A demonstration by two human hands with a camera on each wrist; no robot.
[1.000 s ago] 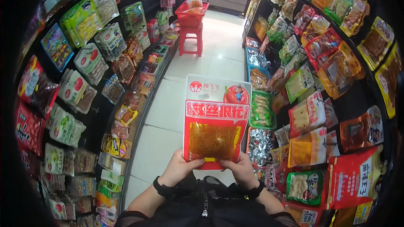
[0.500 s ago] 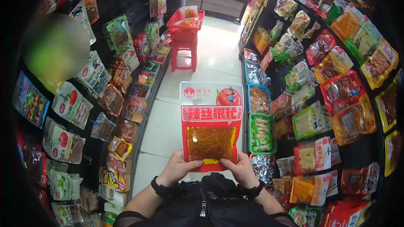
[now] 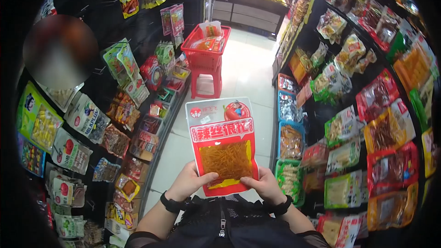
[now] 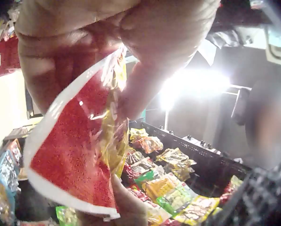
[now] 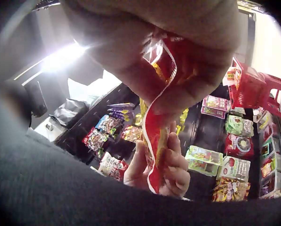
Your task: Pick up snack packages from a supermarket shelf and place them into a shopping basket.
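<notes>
A red and white snack packet (image 3: 225, 165) with a window of orange-brown shreds is held upright before my body in the head view. My left hand (image 3: 189, 183) grips its lower left edge, thumb on the front. At the lower right edge my right hand (image 3: 267, 186) pinches it the same way. From the left wrist, the packet's red back (image 4: 77, 155) shows with my left fingers around its edge. The right wrist view catches the packet's edge (image 5: 154, 136) nearly side-on, with my right hand above and my left hand (image 5: 175, 172) beyond.
A red basket (image 3: 204, 57) with packets in it stands on a red stool (image 3: 205, 82) ahead in the tiled aisle (image 3: 245, 71). Dark racks of hanging snack packets line both sides. Green (image 3: 290, 161) and blue trays (image 3: 281, 131) of snacks sit low on the right.
The head view has shifted, so the basket and stool now appear lower and larger. The packet sits lower and tilts slightly left, still held in both hands.
</notes>
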